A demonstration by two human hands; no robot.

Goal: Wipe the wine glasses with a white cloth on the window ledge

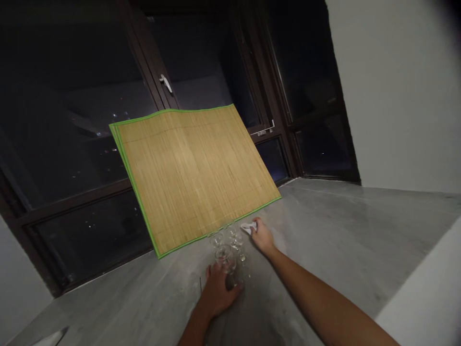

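Several clear glasses stand close together on the grey stone sill. My left hand (220, 292) is at the nearest glass (225, 257), its fingers curved around the lower side with the thumb apart; the glass is see-through and its base is hard to make out. To the right, my right hand (262, 235) pinches a small white cloth (248, 228) beside the glasses at the back. Another glass (236, 239) stands between the cloth and the nearest glass, and one more (216, 239) is behind my left fingers.
A bamboo mat (198, 173) with green edging leans against the dark window behind the glasses. The grey sill (342, 230) stretches right towards a pale wall (399, 96). A white object (50, 339) lies at the lower left edge.
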